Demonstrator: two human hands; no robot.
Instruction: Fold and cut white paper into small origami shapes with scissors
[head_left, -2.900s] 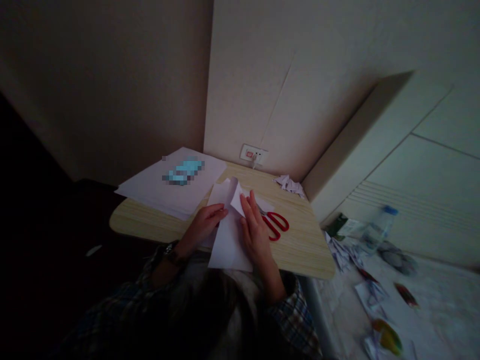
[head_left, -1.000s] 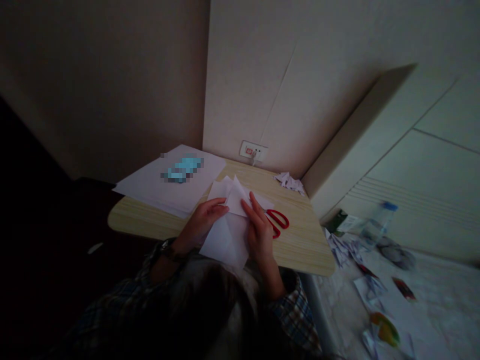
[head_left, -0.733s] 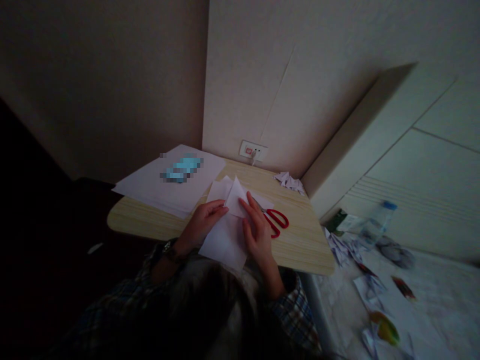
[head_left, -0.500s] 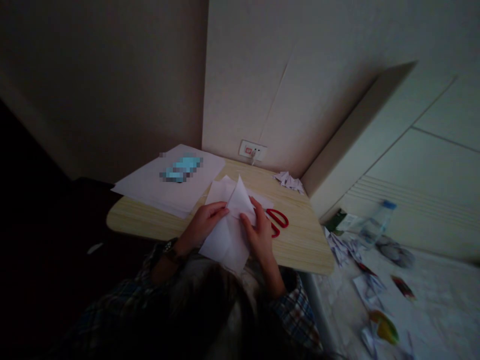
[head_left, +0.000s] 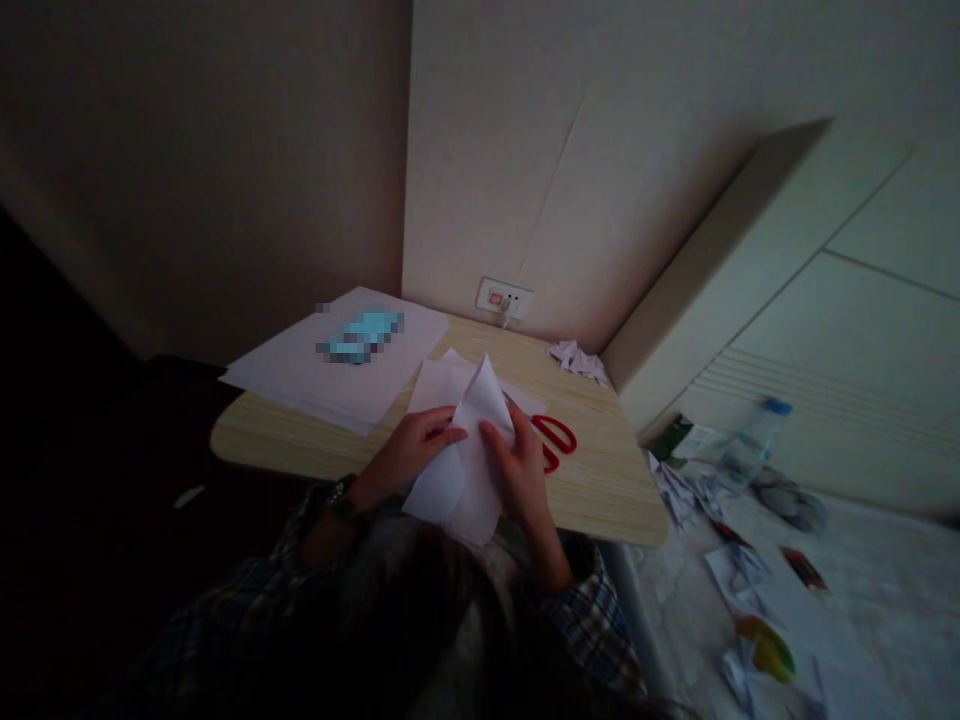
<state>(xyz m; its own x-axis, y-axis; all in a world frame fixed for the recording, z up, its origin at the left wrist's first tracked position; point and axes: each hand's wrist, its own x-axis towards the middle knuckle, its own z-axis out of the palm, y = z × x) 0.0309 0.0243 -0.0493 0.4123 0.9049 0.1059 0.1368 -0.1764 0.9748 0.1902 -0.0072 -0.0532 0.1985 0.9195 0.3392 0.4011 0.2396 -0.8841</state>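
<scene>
A white sheet of paper (head_left: 466, 468), partly folded, is lifted a little over the near edge of a small wooden table (head_left: 600, 490). My left hand (head_left: 415, 452) pinches its left side near the fold. My right hand (head_left: 519, 465) grips its right side, fingers curled round the raised flap. Red-handled scissors (head_left: 553, 440) lie on the table just right of my right hand. More white paper lies flat under the folded sheet.
A stack of white sheets (head_left: 300, 370) covers the table's far left. Crumpled paper (head_left: 576, 358) sits at the far right corner, below a wall socket (head_left: 504, 298). To the right, a white surface holds a plastic bottle (head_left: 750, 440), paper scraps (head_left: 686, 495) and wrappers.
The sheet lay flat with one corner turned over; both hands have since lifted it and raised a flap upright. My right hand has curled round the sheet's right side.
</scene>
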